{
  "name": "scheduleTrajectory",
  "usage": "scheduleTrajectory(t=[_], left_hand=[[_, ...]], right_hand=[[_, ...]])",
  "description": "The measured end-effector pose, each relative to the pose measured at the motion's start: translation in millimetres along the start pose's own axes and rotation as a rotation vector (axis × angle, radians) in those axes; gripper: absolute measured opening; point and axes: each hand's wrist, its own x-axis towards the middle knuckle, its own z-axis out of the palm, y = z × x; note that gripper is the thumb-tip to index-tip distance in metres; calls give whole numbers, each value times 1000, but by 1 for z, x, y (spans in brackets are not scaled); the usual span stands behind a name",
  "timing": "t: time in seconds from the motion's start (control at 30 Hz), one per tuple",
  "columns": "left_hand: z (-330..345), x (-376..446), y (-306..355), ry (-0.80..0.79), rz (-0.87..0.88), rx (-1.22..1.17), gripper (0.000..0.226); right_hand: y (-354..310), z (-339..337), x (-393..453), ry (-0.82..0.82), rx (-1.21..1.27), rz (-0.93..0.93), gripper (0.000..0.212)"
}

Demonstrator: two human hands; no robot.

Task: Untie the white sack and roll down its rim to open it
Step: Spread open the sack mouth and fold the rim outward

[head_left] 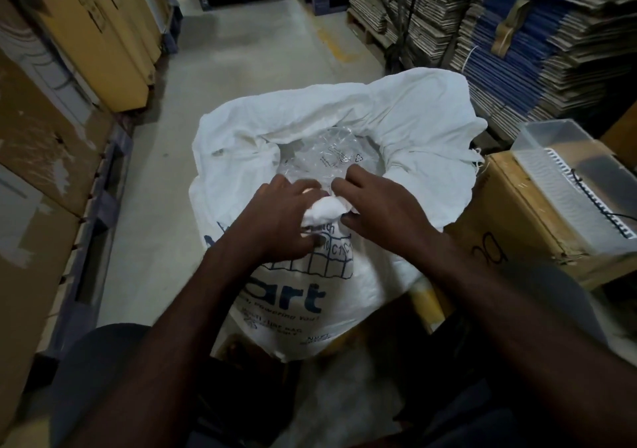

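White sack (pixel 406 120) is sitting mid-aisle w/ its mouth already open; left hand (pixel 279 213) and right hand (pixel 382 202) are both pinching the bunched near rim (pixel 327 211). Risk imo: only the near side is getting rolled, so the far/right rim is flopping back in, or fingers are snagging the clear plastic (pixel 327 158) inside and dragging it out.

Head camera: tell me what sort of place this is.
Most likely a warehouse or stockroom: stacks of flattened cardboard on the right, big cartons on the left, a bare concrete floor between them.

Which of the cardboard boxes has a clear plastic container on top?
The cardboard box right of the white sack; it alone carries the clear container.
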Motion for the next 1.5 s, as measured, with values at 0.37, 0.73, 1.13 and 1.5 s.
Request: scheduleTrajectory(t=[0.37, 0.73, 1.13, 1.5], left_hand=[[-3, 0, -2, -226, -33, -272, 54], [9, -17, -1, 125, -160, 38, 46], [-11, -31, -32, 277, -301, -35, 42], [-8, -15, 23, 198, -192, 91, 65]], right_hand=[[-19, 25, -10, 99, 0, -16, 25], [4, 8, -12, -386, 53, 152, 85], [18, 3, -7, 41, -64, 189, 40], [-29, 27, 6, 106, 61, 50, 54]])
